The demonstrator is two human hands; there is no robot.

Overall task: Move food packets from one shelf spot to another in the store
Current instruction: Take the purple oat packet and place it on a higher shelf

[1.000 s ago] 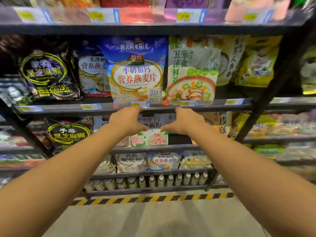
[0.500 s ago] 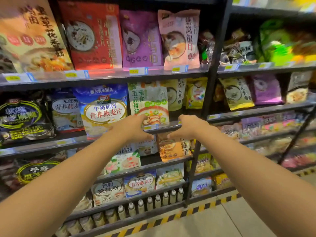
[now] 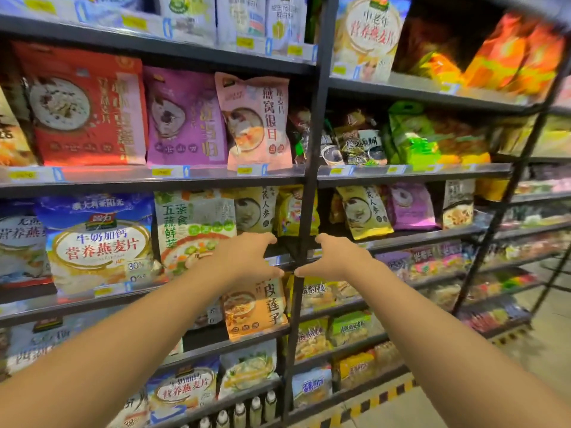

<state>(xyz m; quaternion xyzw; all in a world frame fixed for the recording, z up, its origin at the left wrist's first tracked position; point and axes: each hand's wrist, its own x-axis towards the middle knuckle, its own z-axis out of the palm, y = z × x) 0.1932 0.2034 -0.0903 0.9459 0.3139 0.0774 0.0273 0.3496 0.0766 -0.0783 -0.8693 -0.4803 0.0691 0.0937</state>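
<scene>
Black upright post (image 3: 309, 193) stands between both empty hands (image 3: 289, 257).

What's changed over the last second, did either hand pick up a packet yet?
No. The view has swung up and to the right: the red packet, purple packet and pink packet shelf has come into sight, and the black upright post now sits between the hands. The left hand and right hand stay raised, fingers curved, gripping nothing. No packet has visibly left its spot.
</scene>
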